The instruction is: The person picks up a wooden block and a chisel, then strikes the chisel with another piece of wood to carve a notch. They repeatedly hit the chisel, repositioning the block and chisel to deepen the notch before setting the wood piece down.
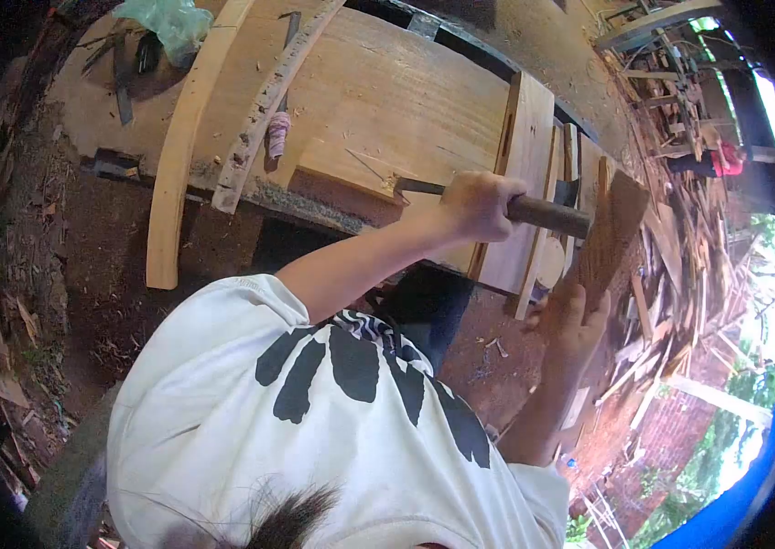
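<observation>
My left hand is closed around a tool with a round wooden handle and a thin dark metal end. The metal end points left, over a light wooden piece on the workbench. At the right, my right hand grips the lower end of a brown wooden block; its fingers are slightly blurred. The block's face is beside the handle's butt end, and whether they touch is unclear.
Two long wooden strips cross the bench at left, near a pink-wrapped handle and a plastic bag. Boards lie across the bench's right part. Scrap wood and a person in red are farther right.
</observation>
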`<action>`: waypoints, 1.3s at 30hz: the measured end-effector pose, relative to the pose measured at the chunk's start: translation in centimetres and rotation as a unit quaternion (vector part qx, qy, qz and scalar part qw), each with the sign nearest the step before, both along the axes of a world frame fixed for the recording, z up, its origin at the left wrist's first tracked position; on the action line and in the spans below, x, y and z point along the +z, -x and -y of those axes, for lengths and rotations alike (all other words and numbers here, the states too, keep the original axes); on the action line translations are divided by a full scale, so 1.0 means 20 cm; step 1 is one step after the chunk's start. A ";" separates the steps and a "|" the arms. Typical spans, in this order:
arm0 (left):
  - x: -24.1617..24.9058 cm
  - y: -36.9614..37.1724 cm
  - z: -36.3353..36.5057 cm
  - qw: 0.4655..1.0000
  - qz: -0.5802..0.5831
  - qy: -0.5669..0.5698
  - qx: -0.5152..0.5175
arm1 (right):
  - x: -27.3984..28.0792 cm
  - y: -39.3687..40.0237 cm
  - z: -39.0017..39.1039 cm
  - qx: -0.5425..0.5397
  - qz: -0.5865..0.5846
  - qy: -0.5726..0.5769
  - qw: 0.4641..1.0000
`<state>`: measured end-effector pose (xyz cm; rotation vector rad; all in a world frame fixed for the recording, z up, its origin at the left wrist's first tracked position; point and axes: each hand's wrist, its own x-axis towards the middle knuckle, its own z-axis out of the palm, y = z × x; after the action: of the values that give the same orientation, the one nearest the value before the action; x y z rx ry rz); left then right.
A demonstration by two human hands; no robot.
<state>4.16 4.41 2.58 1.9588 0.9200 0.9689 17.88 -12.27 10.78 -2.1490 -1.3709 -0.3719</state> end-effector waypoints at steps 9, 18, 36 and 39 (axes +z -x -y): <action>-0.04 -0.04 0.03 1.000 0.006 -0.029 0.011 | 0.09 0.03 -0.02 0.028 -0.348 -0.179 0.920; -0.11 -0.05 0.05 0.998 -0.014 -0.063 -0.003 | 0.16 -0.14 0.07 -0.037 -0.420 -0.335 0.843; -0.16 -0.02 0.07 0.990 -0.125 -0.067 -0.014 | -0.11 -0.28 0.24 -0.017 -0.482 -0.013 0.876; -0.18 -0.03 0.08 0.990 -0.128 -0.060 -0.023 | -0.24 -0.10 0.22 0.111 -0.241 0.042 0.963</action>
<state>4.69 2.90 -0.92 2.2342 0.9713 0.7718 19.84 -16.66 6.02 -1.9467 -1.3322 0.2868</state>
